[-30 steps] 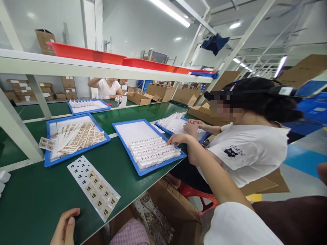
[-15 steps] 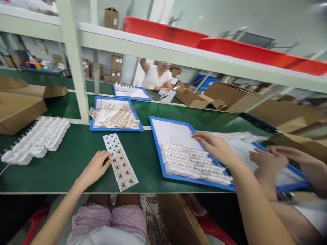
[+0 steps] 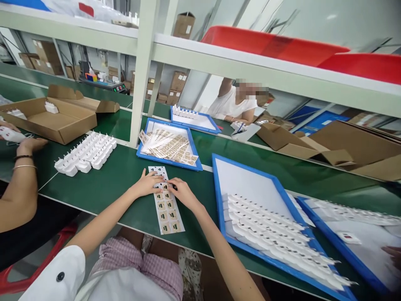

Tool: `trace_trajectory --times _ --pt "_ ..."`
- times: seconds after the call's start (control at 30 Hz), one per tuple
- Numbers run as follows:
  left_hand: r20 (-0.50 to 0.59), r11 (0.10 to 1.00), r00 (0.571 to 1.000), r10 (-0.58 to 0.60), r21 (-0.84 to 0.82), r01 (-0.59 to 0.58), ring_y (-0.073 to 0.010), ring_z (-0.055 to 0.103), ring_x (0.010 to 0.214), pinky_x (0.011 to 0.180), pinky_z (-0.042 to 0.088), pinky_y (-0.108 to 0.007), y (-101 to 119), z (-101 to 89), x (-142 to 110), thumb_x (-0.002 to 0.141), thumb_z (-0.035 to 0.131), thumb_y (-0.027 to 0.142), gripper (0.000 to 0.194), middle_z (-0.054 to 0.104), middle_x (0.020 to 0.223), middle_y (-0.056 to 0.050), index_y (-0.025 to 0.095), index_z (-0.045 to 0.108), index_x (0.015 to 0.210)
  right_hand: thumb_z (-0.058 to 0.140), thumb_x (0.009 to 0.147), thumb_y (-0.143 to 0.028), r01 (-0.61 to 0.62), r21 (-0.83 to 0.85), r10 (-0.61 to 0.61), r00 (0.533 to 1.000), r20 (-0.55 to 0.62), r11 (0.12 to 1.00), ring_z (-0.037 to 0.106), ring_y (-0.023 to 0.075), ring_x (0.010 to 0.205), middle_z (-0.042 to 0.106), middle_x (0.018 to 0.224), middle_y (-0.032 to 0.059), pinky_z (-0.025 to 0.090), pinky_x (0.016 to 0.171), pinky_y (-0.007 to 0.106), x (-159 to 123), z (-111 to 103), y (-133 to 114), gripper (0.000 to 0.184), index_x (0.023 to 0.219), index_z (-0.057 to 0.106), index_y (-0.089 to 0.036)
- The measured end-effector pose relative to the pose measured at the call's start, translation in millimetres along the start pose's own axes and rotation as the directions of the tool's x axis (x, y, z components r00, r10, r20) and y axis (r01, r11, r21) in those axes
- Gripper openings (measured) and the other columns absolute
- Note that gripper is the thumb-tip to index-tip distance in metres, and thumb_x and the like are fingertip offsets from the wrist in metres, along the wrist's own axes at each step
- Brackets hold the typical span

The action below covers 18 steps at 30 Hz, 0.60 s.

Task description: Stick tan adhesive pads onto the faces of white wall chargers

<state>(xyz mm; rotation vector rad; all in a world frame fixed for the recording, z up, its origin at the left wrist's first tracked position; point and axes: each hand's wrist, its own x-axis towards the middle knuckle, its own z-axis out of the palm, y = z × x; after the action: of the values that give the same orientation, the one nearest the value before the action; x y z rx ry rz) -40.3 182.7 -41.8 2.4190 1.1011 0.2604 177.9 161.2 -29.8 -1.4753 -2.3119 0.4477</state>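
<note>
A sticker sheet [image 3: 166, 209], white with rows of beige stickers, lies on the green bench in front of me. Its far end shows bare backing with dark marks. My left hand [image 3: 146, 184] rests on the sheet's left side, fingers stretched across it and thumb apart. From the right, my right hand [image 3: 183, 193] reaches onto the sheet, thumb and fingertips pinched at the edge of a sticker near the topmost beige row. The fingertips of both hands nearly meet there. Behind the sheet, a blue-rimmed tray [image 3: 171, 164] holds a pile of similar sticker sheets.
Rows of white plug-like parts [image 3: 86, 154] stand left. A blue-rimmed tray [image 3: 250, 179] with more white parts is on the right, another tray [image 3: 354, 259] beyond it. A co-worker's arm [image 3: 21, 188] is near an open carton [image 3: 62, 125]. A shelf post [image 3: 142, 75] rises behind.
My right hand has moved from the tray of white parts to the sticker sheet. My left hand has shifted further over the sheet. The view has turned left, showing a co-worker there.
</note>
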Motion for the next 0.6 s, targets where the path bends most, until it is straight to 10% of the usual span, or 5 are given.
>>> trace_trajectory --times 0.6 --pt "0.079 1.0 0.997 -0.019 0.018 0.017 -0.0298 0.021 0.161 0.127 0.003 -0.07 -3 -5.4 1 0.1 0.052 0.05 0.056 0.037 0.167 -0.001 0.029 0.047 0.152 0.045 0.095 -0.011 0.22 -0.366 -0.25 0.968 -0.036 0.904 0.067 0.0256 0.074 0.07 0.077 0.012 0.045 0.06 0.032 -12 -9 -11 0.027 0.075 0.062 -0.018"
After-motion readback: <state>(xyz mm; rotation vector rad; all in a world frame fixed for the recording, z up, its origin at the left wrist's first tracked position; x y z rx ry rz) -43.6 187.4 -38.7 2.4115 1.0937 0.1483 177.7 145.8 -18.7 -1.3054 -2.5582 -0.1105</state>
